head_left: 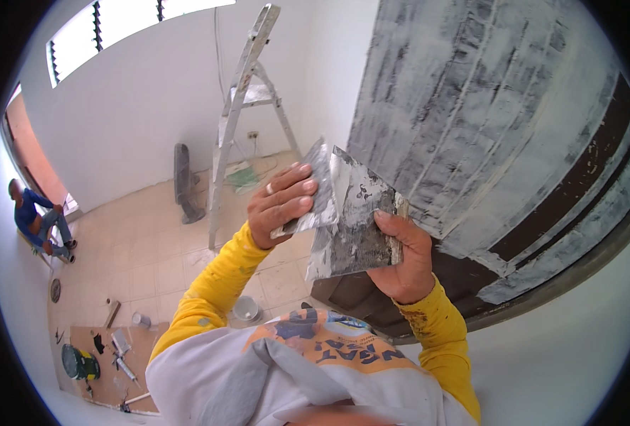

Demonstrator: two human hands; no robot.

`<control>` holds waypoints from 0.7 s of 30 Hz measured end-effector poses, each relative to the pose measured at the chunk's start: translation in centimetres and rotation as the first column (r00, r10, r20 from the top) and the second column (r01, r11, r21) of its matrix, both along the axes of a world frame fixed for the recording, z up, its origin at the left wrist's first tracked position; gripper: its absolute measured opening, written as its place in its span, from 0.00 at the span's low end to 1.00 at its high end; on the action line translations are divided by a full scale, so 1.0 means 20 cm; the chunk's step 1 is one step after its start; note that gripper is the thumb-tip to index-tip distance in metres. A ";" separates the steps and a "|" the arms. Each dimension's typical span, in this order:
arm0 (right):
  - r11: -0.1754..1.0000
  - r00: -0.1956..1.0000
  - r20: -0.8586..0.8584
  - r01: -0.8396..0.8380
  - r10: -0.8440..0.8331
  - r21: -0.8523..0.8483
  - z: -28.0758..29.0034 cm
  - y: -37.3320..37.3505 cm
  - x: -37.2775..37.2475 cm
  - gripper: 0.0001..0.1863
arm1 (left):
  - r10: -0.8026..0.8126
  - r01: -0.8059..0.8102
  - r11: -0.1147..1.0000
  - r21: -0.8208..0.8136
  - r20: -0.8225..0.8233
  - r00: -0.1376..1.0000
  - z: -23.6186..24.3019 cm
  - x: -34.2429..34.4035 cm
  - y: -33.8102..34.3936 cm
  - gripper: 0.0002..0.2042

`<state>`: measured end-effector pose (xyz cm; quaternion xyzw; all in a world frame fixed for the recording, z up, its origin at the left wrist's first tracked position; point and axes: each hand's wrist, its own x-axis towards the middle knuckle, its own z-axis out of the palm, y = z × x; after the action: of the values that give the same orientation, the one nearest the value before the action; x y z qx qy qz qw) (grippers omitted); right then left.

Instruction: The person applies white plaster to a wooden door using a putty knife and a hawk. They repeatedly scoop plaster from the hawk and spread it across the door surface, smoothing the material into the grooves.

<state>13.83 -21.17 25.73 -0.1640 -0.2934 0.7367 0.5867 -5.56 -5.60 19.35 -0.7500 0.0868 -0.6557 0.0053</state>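
My left hand [278,204] grips a small flat putty knife [322,186], its fingers laid over the metal. In my right hand [408,264] is a wider putty knife [357,226], its blade streaked with white and grey filler, with my thumb pressed on its edge. The two blades lie very close side by side in front of my chest; I cannot tell whether they touch. Behind them to the right stands a dark brown panelled door [471,121], largely smeared with whitish filler. My yellow sleeves carry stains, the right one near the wrist most of all.
An aluminium stepladder [235,106] stands by the white wall, beside a dark upright object [183,184]. A white tub [246,308] is on the tiles near me. At lower left, a bucket [80,362] and tools lie on cardboard [144,341]. A person [41,220] sits at far left.
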 end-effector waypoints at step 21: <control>-0.201 -0.430 -0.342 -0.339 -0.836 0.919 1.40 -0.61 1.88 0.12 | -0.241 -0.081 0.243 -0.967 -0.141 0.960 -0.96 0.70 0.08 0.20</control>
<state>51.48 -33.34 53.64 -0.3608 -0.6753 -0.4409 0.4684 8.45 -4.07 0.22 -0.6678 -0.2950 -0.4647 -0.5010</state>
